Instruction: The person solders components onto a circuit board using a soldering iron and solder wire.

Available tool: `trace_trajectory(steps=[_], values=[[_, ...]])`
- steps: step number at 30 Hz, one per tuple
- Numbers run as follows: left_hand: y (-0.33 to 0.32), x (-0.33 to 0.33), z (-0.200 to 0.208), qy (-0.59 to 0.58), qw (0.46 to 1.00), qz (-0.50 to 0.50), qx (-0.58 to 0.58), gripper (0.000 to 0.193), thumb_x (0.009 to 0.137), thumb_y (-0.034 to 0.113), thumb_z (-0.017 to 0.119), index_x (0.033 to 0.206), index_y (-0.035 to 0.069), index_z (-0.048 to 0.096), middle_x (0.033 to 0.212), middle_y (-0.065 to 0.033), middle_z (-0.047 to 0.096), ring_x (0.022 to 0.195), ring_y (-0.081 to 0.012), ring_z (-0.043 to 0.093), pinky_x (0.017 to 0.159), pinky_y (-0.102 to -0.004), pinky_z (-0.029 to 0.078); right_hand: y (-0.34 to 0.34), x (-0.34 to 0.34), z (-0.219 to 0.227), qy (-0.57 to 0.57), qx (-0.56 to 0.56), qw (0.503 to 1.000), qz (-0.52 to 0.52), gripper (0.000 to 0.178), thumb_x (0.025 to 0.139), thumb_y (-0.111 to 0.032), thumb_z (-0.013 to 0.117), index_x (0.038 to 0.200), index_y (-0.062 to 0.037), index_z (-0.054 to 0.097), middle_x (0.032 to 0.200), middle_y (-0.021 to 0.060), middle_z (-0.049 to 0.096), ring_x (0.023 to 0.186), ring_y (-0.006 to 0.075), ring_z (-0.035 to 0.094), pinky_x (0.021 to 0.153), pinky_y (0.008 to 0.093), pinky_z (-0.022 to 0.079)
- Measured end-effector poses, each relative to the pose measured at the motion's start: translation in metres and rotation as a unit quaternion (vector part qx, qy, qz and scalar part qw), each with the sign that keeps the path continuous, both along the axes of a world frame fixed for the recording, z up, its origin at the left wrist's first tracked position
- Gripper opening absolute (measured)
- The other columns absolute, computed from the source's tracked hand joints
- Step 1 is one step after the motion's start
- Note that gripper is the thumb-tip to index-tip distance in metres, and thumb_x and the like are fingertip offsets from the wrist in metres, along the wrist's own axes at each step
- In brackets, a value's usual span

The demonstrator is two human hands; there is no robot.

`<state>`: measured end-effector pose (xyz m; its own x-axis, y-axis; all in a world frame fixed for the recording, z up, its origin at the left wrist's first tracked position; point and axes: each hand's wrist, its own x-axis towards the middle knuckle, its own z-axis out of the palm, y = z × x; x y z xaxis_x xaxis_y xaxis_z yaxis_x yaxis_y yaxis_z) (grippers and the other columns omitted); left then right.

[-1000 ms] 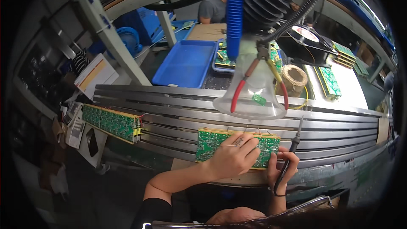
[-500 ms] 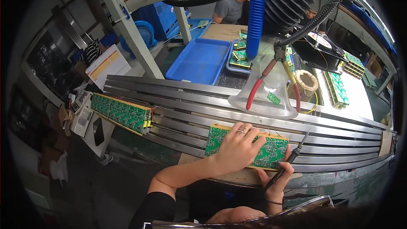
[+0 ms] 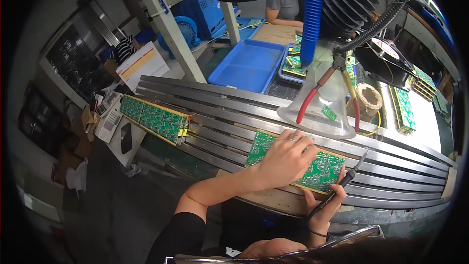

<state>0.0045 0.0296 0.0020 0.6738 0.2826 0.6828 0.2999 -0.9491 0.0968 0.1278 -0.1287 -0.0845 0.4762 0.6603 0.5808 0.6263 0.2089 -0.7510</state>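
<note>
A green circuit board panel [image 3: 320, 171] with a yellowish edge lies before me at the near side of metal rails. My left hand [image 3: 288, 159] bends over its middle, fingers curled against its face; the fingertips are hidden, so I cannot see what they pinch. In my right hand [image 3: 328, 210] is a black soldering iron [image 3: 337, 193], its tip pointing up and to the right, past the board's right end. That hand's thumb and a finger touch the board's near right corner.
More green boards [image 3: 154, 120] lie on the rails [image 3: 220, 139] at left. Beyond are a blue tray [image 3: 246, 66], a clear fume hood [image 3: 320, 112] with red-handled pliers [image 3: 308, 105], and a tape roll [image 3: 369, 97]. A person [image 3: 283, 10] sits at the back.
My view has shifted, so the scene sits farther right. The board's face is turned up more flatly, and its far edge shows less. Both hands stay at the board, the soldering iron still held.
</note>
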Motion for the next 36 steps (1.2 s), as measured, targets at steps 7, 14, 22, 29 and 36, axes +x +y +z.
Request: trace_trajectory(steps=[7, 14, 22, 29, 36], values=[[-0.034, -0.013, 0.037, -0.085, 0.993, -0.059, 0.061, 0.020, 0.075, 0.007, 0.075, 0.094, 0.014, 0.074, 0.089, -0.0020, 0.055, 0.074, -0.0205, 0.051, 0.069, -0.0366, 0.048, -0.009, 0.036, 0.020, -0.041, 0.088, 0.995, 0.008, 0.040, 0.102, -0.046, 0.062, 0.107, -0.0084, 0.049, 0.138, 0.0275, 0.061, 0.117, 0.0398, 0.064, 0.098, 0.0461, 0.051], [-0.044, -0.003, 0.073, -0.064, 0.983, -0.135, 0.109, 0.025, 0.076, 0.007, 0.075, 0.101, 0.012, 0.074, 0.084, 0.0002, 0.049, 0.072, -0.0183, 0.049, 0.074, -0.0351, 0.048, 0.021, 0.116, 0.096, -0.199, 0.082, 0.975, -0.063, 0.037, 0.100, -0.031, 0.060, 0.123, -0.0034, 0.070, 0.093, 0.0090, 0.062, 0.083, 0.0247, 0.054, 0.079, 0.0377, 0.045], [-0.037, 0.000, 0.062, -0.084, 0.979, -0.172, 0.063, 0.032, 0.073, -0.006, 0.076, 0.100, 0.010, 0.073, 0.076, 0.0001, 0.042, 0.060, -0.0129, 0.041, 0.055, -0.0236, 0.039, 0.056, 0.132, 0.095, -0.203, 0.040, 0.978, -0.040, 0.028, 0.093, 0.000, 0.067, 0.121, -0.0029, 0.068, 0.091, 0.0092, 0.070, 0.074, 0.0161, 0.060, 0.070, 0.0293, 0.049], [-0.022, 0.018, 0.007, -0.060, 0.992, -0.106, 0.014, 0.018, 0.070, -0.005, 0.073, 0.081, 0.008, 0.066, 0.072, 0.0004, 0.038, 0.060, -0.0169, 0.038, 0.059, -0.0301, 0.042, -0.034, 0.101, 0.048, 0.079, 0.088, 0.988, -0.104, 0.030, 0.098, -0.011, 0.062, 0.126, 0.0002, 0.064, 0.094, 0.0164, 0.072, 0.078, 0.0205, 0.065, 0.074, 0.0322, 0.053], [-0.021, 0.010, 0.003, -0.075, 0.988, -0.125, -0.050, 0.014, 0.067, -0.003, 0.071, 0.072, 0.007, 0.063, 0.070, 0.0001, 0.037, 0.060, -0.0178, 0.034, 0.063, -0.0343, 0.045, -0.067, 0.089, 0.037, 0.133, 0.115, 0.982, -0.063, 0.036, 0.094, -0.022, 0.059, 0.122, 0.0007, 0.063, 0.085, 0.0153, 0.067, 0.072, 0.0234, 0.058, 0.069, 0.0356, 0.049]])
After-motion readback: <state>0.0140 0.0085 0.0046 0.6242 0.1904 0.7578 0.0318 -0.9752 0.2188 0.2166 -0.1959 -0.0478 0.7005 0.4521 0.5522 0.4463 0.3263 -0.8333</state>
